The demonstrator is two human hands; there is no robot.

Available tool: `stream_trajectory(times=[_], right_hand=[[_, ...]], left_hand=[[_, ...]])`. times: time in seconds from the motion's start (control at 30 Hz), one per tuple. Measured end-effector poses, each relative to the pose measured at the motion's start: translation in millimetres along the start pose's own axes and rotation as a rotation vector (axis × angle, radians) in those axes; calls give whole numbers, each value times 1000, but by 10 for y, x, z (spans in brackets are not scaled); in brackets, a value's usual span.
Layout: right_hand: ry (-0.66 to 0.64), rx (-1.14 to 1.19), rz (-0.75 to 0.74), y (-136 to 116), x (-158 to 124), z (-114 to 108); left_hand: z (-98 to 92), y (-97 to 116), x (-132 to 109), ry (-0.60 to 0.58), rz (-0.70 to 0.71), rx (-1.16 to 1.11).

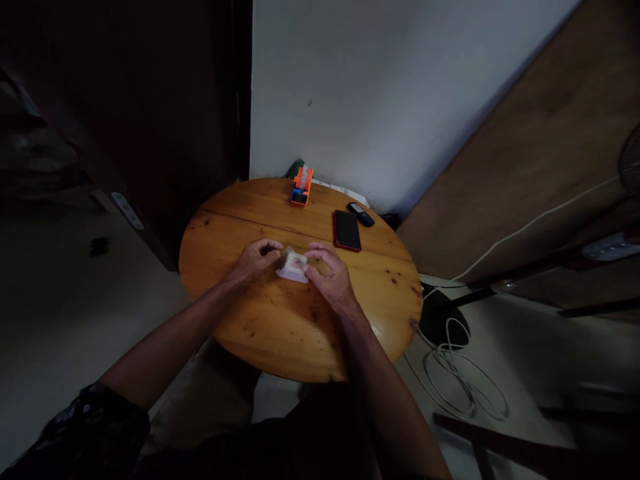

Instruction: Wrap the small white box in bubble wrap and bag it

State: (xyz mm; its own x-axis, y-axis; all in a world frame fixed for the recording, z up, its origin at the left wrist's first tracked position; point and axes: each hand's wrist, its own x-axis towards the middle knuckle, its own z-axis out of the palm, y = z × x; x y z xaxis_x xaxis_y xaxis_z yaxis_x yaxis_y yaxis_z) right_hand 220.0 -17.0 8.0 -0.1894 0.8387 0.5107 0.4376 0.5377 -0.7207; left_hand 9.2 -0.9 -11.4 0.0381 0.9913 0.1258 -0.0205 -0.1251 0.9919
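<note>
A small white packet (294,264), wrapped in what looks like clear plastic, rests on the round wooden table (280,320) between my two hands. On its right side, the thumb and fingers of my right hand (331,272) close about the packet's edge, with the thumb touching it. Just left of the packet, my left hand (259,259) has its fingers curled and the thumb near the index fingertip. Whether a bit of the wrapping is pinched there is too small to make out.
An orange tape dispenser (302,187) stands at the table's back edge. Right of it lie a dark phone (347,231) with a red edge and a black remote-like handset (361,214). A white wall (340,87) rises behind. Coiled white cable (463,380) lies on the floor at right.
</note>
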Motion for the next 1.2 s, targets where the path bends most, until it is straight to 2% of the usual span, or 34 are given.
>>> stream_trajectory(times=[0.2,0.53,0.8,1.03,1.13,1.2], right_hand=[[-63,-65,-26,37,-21,69],[-47,-105,-78,23,-42,106],[31,-89,-55,-85,-55,191],[57,-27,-7,-108,-27,168],[93,11,1,-158,23,135],[113,45,-7,-203,79,105]], left_hand=[[34,8,-11,-98,14,13],[65,6,-22,-168,49,16],[54,2,-29,-175,69,79],[89,-24,-45,-66,150,251],[98,-36,-61,-119,120,212],[99,-50,-72,-200,78,155]])
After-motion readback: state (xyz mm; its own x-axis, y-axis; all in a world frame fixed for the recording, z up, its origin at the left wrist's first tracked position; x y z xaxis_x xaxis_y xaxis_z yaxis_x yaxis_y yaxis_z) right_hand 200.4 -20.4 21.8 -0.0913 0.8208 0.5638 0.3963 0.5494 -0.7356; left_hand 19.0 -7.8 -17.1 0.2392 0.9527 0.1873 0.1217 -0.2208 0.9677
